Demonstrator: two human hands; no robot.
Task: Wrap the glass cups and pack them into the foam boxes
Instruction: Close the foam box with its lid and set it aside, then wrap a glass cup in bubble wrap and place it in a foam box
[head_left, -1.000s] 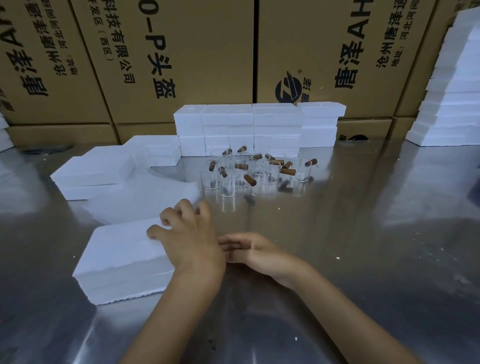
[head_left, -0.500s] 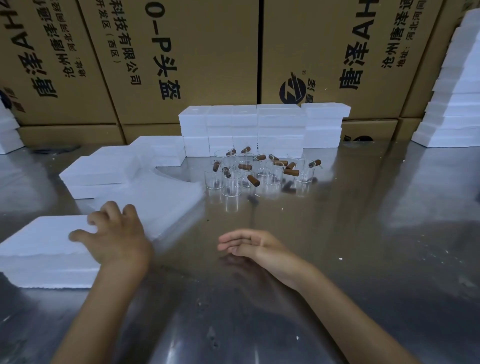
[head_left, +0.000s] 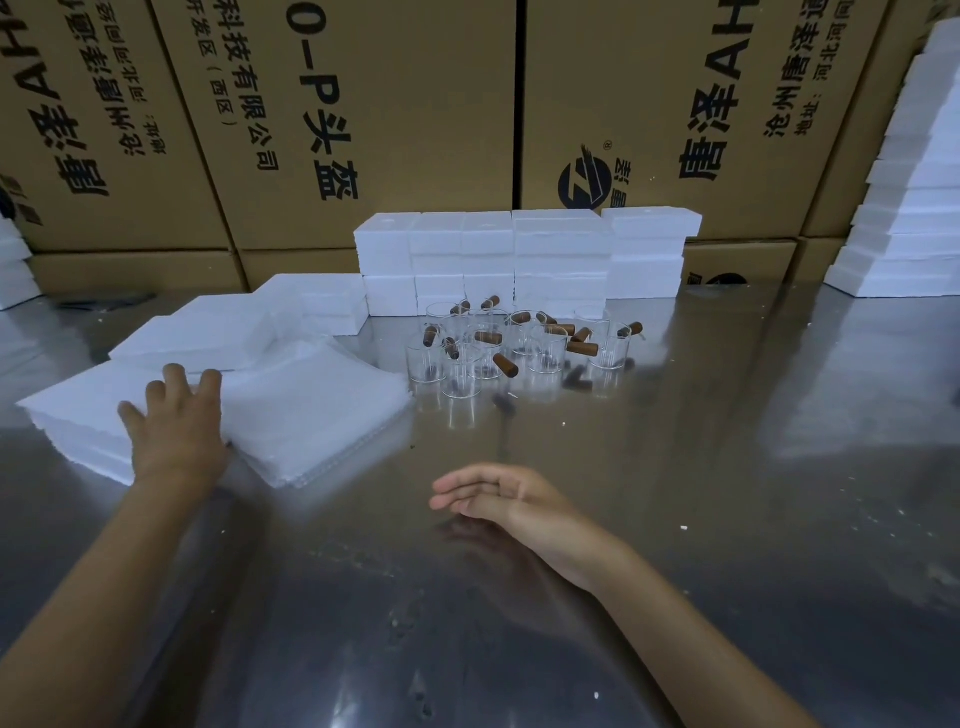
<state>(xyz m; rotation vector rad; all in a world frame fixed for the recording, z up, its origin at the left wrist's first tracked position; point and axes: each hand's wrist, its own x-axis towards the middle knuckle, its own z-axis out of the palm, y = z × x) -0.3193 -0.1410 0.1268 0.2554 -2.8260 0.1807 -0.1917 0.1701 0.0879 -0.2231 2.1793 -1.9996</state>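
Observation:
Several clear glass cups (head_left: 519, 345) with brown wooden handles stand clustered at the middle of the steel table. A stack of thin white wrapping sheets (head_left: 317, 415) lies left of them. My left hand (head_left: 174, 423) rests on top of a closed white foam box (head_left: 67, 415) at the table's left, fingers spread over its near right corner. My right hand (head_left: 498, 496) lies on its side on the bare table in front of me, fingers relaxed and holding nothing.
More foam boxes (head_left: 524, 254) are stacked in a row behind the cups, and others (head_left: 218, 332) lie behind the sheets. A tall foam stack (head_left: 914, 208) rises at the far right. Brown cardboard cartons (head_left: 395, 104) wall off the back of the table (head_left: 675, 519).
My left hand has slid the foam box from the middle of the table to the left, uncovering the stack of sheets. My right hand has stayed where it was.

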